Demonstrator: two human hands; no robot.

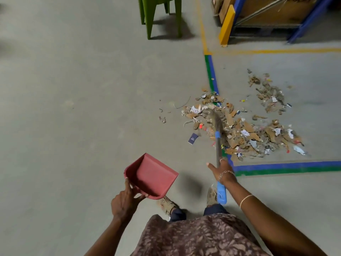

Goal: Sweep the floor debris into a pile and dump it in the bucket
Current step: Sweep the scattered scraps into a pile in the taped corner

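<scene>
A spread of debris (243,133), cardboard scraps, paper bits and dust, lies on the grey floor right of centre, with a smaller patch (269,95) farther back. My right hand (222,171) grips a broom (218,143) with a blue handle end; its bristles rest in the left part of the debris. My left hand (127,198) holds a red dustpan (153,175) by its rear rim, lifted above the floor, mouth tilted toward the debris. No bucket is in view.
Green plastic chair legs (160,15) stand at the top centre. A blue rack with a yellow guard post (227,24) and cardboard boxes fills the top right. Blue-green floor tape (287,168) and yellow tape (276,51) mark lines. My feet (168,205) are below the dustpan.
</scene>
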